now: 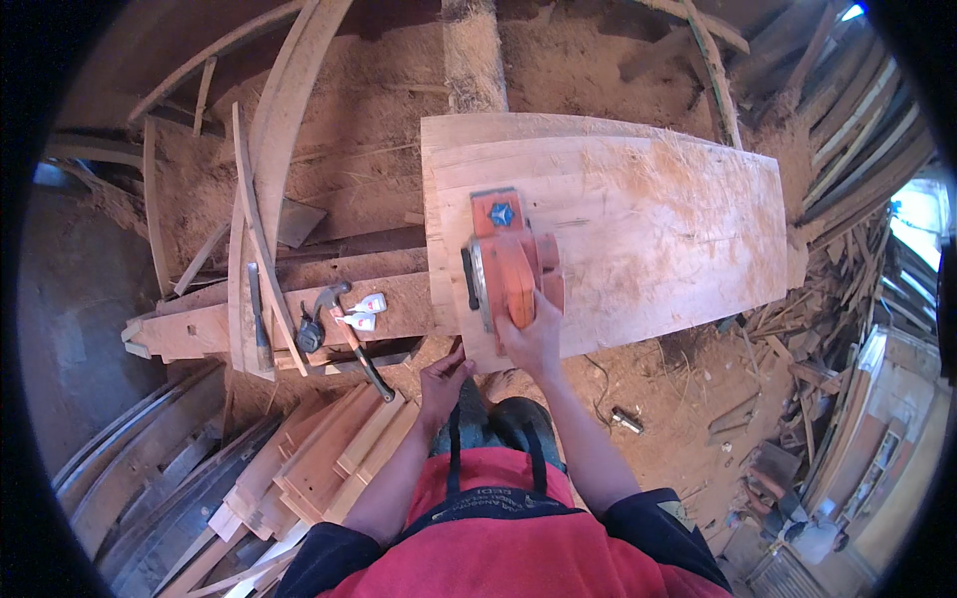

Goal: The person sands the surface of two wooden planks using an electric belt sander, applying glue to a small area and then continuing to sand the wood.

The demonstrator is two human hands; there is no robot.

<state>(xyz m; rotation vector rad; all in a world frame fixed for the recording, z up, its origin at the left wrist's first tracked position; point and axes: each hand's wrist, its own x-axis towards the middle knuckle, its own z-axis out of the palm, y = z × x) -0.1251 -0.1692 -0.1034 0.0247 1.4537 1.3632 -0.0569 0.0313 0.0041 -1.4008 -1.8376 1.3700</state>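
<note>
My right hand [534, 339] is wrapped round the rear handle of an orange electric hand planer [510, 267]. The planer rests on the left part of a wide, pale wooden panel [658, 239], with wood shavings strewn over its far and right parts. My left hand [446, 383] is at the panel's near left corner, its fingers bent against the edge. Whether those fingers pinch the panel or only touch it, I cannot tell.
Left of the panel, a beam [189, 329] carries a claw hammer [357, 344], a chisel [260, 324], a black tape measure [310, 333] and two small white bottles [365, 311]. Stacked boards [309, 458] lie at the near left. Sawdust covers the floor [658, 419]; scrap wood is heaped at right.
</note>
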